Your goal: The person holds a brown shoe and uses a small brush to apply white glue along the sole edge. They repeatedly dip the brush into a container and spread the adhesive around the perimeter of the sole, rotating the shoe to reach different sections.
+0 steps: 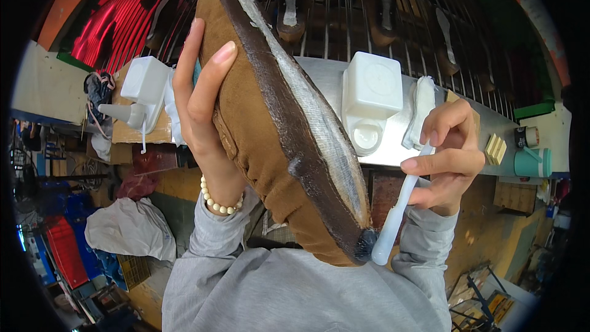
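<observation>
A brown suede shoe upper [246, 104] is held up with its underside turned toward me. Along that underside a dark, wet-looking band surrounds a pale fabric strip. My left hand [200, 98] is closed around the shoe's left side, partly hidden behind it. Between the fingers and thumb of my right hand [448, 160] is a brush with a whitish handle [396, 215]. Its dark bristles [367, 243] touch the lower end of the band.
A metal ledge [319, 74] ahead bears a white container [372, 89] and a white pad [421, 110]. Another white container [144, 86] stands left. Beyond, more shoes [294, 6] lie on a barred rack, red-lit at left. A mint-green pail [533, 161] sits at right.
</observation>
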A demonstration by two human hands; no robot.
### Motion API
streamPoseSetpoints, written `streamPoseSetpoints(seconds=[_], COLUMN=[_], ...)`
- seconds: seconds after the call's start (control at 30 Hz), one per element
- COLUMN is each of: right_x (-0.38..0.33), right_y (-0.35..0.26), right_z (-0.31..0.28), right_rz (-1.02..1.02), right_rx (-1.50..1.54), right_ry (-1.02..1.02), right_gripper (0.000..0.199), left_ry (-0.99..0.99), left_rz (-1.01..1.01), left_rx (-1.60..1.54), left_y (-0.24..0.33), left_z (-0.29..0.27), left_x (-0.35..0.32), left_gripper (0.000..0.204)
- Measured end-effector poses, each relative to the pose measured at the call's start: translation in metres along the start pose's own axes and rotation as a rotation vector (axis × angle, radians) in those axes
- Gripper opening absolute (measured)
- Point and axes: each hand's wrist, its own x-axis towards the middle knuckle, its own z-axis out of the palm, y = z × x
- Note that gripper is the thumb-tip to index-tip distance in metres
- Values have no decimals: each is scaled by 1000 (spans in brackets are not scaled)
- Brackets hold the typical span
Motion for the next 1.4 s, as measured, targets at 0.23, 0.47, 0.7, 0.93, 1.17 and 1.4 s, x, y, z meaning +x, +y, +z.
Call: streamPoseSetpoints(seconds=[0.23, 0.47, 0.7, 0.93, 1.17, 1.4], right_x=[18, 6, 11, 24, 17, 29], right_y=[3, 3, 0, 6, 7, 6], right_z=[7, 3, 3, 9, 11, 22], right_rz=[99, -5, 68, -3, -28, -54], right_rx=[-157, 11, -64, -35, 16, 62], right_ry=[57, 13, 4, 12, 8, 12], right_gripper=[44, 45, 43, 42, 46, 47], left_ry=[-73, -98, -121, -150, -254, -320], left_rz=[30, -39, -77, -153, -133, -605], left_rx=[9, 67, 36, -22, 60, -279], left_y=[6, 3, 4, 7, -1, 12], left_z=[5, -7, -7, -11, -22, -21], left_x=[-3, 0, 1, 2, -4, -17], left_gripper=[53, 54, 56, 59, 71, 80])
